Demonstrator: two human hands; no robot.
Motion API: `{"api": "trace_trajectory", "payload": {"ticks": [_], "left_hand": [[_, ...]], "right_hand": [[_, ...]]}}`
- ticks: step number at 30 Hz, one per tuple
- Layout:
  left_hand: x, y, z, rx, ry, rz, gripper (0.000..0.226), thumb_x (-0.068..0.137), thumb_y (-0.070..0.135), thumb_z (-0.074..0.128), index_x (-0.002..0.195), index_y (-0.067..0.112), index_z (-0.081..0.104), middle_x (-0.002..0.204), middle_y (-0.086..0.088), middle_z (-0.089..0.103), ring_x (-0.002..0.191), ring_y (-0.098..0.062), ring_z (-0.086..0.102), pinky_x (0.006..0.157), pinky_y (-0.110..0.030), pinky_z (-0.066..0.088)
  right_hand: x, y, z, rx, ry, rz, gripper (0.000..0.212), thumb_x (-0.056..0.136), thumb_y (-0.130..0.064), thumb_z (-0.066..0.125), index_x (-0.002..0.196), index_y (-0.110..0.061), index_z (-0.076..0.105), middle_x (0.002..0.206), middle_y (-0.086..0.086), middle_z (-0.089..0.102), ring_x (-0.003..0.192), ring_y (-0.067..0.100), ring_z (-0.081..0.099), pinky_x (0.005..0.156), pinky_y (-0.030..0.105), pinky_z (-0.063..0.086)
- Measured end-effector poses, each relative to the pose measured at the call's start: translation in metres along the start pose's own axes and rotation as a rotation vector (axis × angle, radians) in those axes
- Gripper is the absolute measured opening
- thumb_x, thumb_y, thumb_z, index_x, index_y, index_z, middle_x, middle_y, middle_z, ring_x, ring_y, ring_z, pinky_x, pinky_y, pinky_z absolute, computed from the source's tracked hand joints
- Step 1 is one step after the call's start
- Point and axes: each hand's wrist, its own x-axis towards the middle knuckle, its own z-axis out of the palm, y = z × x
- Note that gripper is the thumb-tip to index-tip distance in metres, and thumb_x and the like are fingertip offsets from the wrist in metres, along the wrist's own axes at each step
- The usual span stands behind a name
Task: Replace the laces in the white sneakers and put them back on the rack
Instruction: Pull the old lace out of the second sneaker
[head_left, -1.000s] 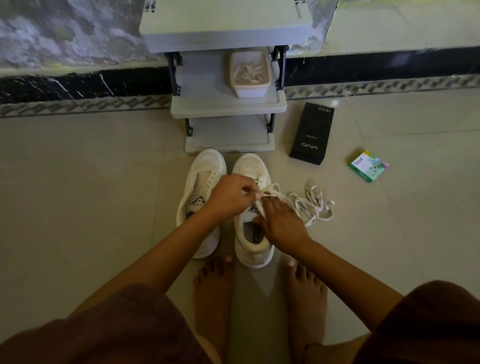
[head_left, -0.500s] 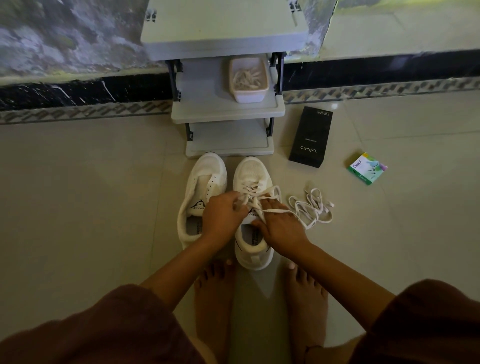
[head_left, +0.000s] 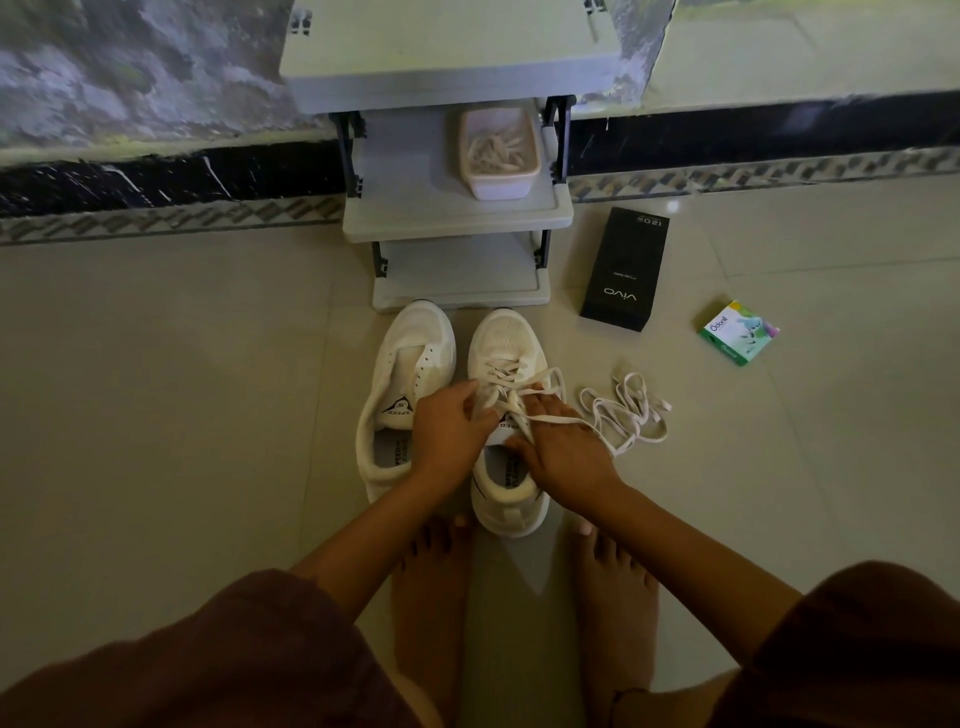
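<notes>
Roughly halfway, judging so. Leaves rack (head_left: 415, 208) at twelve o'clock without shoes, left sneaker (head_left: 410, 358) at eleven unlaced, right sneaker (head_left: 506, 335) part-laced at centre. Pinches lace (head_left: 511, 376) with left hand (head_left: 449, 431); cannot tell grip of right hand (head_left: 563, 449).

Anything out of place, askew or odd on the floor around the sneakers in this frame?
Nothing damaged or spilled. A lace lies tangled on the floor right of the laced sneaker; a black box and a green box lie askew beside the rack.
</notes>
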Motion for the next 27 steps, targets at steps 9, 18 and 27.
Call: {"api": "trace_trajectory", "payload": {"ticks": [9, 18, 27], "left_hand": [[0.004, 0.000, -0.001, 0.104, -0.019, 0.067, 0.012, 0.086, 0.010, 0.058, 0.081, 0.001, 0.064, 0.075, -0.014, 0.065, 0.070, -0.023, 0.060, 0.069, -0.036, 0.050], [0.005, 0.005, 0.000, 0.264, -0.066, 0.101, 0.017, 0.090, 0.014, 0.053, 0.089, 0.003, 0.066, 0.081, -0.015, 0.065, 0.075, -0.026, 0.060, 0.067, -0.034, 0.045], [0.019, 0.002, -0.002, 0.580, -0.169, 0.392, 0.029, 0.092, 0.029, 0.052, 0.115, 0.015, 0.062, 0.128, -0.004, 0.053, 0.109, -0.022, 0.053, 0.086, -0.035, 0.048]], "right_hand": [[0.000, -0.001, -0.001, -0.004, 0.009, -0.012, 0.065, 0.095, -0.047, 0.042, 0.148, -0.015, 0.023, 0.154, 0.008, 0.025, 0.140, 0.024, 0.026, 0.113, 0.032, 0.021], [-0.002, -0.005, -0.007, 0.020, -0.008, -0.020, 0.066, 0.095, -0.046, 0.043, 0.149, -0.018, 0.019, 0.156, 0.005, 0.019, 0.141, 0.022, 0.023, 0.113, 0.033, 0.023], [-0.002, -0.005, -0.005, 0.027, -0.006, 0.017, 0.065, 0.096, -0.045, 0.040, 0.150, -0.019, 0.015, 0.156, 0.005, 0.018, 0.142, 0.022, 0.021, 0.114, 0.032, 0.019]]}}
